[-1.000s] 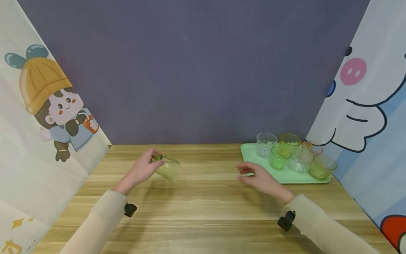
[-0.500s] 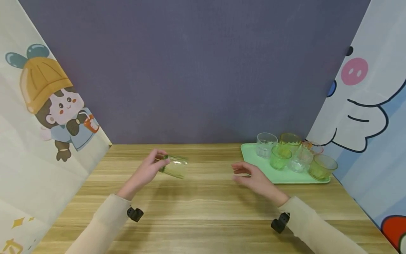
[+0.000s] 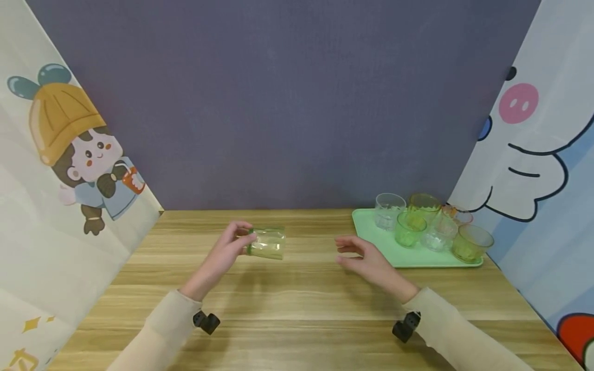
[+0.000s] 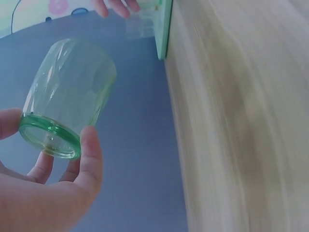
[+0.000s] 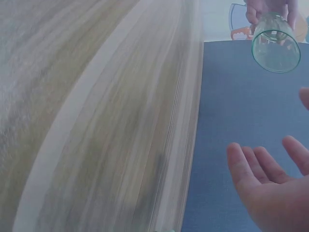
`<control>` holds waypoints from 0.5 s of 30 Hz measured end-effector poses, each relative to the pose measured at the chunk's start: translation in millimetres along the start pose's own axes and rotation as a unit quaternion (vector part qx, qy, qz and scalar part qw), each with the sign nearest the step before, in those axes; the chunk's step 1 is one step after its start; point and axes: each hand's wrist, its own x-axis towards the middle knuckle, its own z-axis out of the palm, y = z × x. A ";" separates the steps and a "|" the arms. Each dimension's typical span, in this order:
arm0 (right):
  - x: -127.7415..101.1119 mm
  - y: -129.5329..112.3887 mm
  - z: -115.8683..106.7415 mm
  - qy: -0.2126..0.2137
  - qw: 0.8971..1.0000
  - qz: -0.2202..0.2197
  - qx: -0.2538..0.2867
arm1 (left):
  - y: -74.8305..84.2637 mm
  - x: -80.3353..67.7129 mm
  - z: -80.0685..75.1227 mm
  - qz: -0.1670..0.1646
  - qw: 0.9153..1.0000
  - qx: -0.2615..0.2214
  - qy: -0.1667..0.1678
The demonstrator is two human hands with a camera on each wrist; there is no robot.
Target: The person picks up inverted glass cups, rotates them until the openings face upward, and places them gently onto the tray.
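Above table, left hand (image 3: 227, 253) holding empty green glass (image 3: 266, 243)

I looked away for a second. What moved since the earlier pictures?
The left hand carried the green glass rightward, tipping it fully onto its side, mouth toward the right hand, which drifted left, open. The tray and its glasses stayed put.
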 end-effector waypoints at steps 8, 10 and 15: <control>-1.6 -0.8 4.2 0.007 1.000 -0.015 0.020 | 3.4 -3.9 12.3 -0.008 0.998 -0.058 -0.006; -1.4 -0.5 5.3 0.005 1.000 -0.019 0.025 | 3.7 -5.1 14.6 -0.008 0.998 -0.065 -0.006; -1.2 -1.0 8.3 0.010 0.999 -0.024 0.031 | 4.2 -7.7 20.7 0.000 0.997 -0.079 -0.005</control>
